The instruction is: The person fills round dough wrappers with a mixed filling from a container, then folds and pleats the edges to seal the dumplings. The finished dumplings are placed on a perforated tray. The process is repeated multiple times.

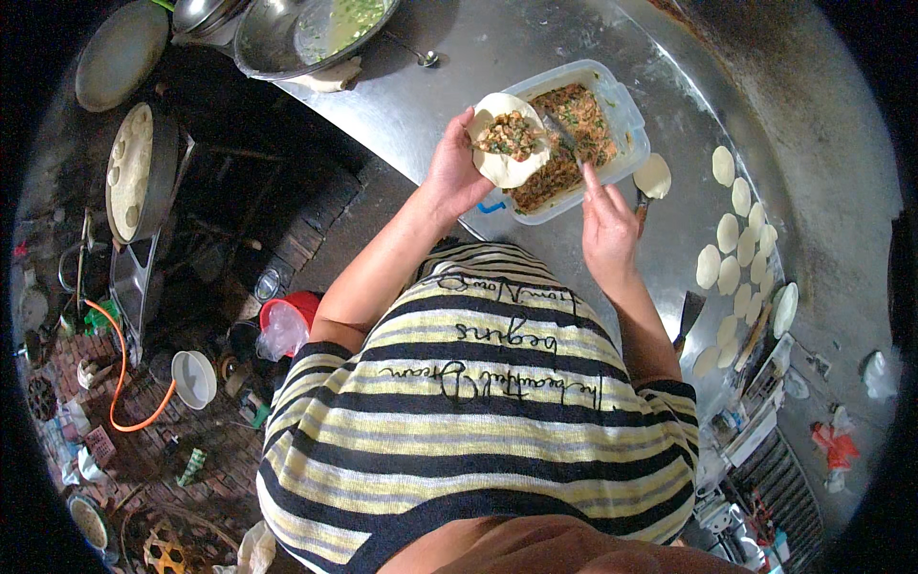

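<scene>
My left hand (453, 166) holds a round dough wrapper (505, 168) from its left and lower edge. A mound of chopped meat-and-greens filling (510, 135) sits on the wrapper's middle. My right hand (608, 222) grips a metal spreader (561, 130) with a wooden handle, its blade by the wrapper's right edge and over the filling tub. The clear plastic tub (631, 136) holds more brown filling with green bits, and its blue clip (492, 207) shows at the lower left corner. Just right of the tub lies another dough round (652, 176).
Several flat dough rounds (727, 233) lie along the metal table's right side, near a dark flat blade (690, 316) and a rolling pin (754, 336). A large metal bowl (247, 54) with greenish liquid stands upper left, beside a small ladle (428, 59). A deep pan (168, 172) holds pale dough pieces.
</scene>
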Demonstrator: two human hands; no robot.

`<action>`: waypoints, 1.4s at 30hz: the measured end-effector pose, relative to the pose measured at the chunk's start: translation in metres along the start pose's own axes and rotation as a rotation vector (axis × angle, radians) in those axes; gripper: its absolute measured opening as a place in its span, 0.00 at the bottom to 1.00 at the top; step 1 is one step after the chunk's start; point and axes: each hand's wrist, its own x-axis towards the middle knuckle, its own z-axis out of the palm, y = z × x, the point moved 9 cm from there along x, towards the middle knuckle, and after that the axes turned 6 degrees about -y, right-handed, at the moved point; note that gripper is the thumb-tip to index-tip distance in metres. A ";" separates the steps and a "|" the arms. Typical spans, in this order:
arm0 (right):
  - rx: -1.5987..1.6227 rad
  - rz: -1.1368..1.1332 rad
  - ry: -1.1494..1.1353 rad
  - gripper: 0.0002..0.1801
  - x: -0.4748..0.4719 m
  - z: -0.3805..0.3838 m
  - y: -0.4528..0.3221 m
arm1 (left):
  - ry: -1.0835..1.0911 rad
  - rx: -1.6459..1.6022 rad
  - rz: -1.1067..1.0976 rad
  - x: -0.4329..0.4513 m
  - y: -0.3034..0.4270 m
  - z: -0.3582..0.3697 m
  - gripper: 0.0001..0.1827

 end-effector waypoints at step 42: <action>-0.593 -0.250 -1.028 0.06 0.036 0.069 0.015 | 0.334 0.179 0.199 -0.058 0.044 -0.067 0.22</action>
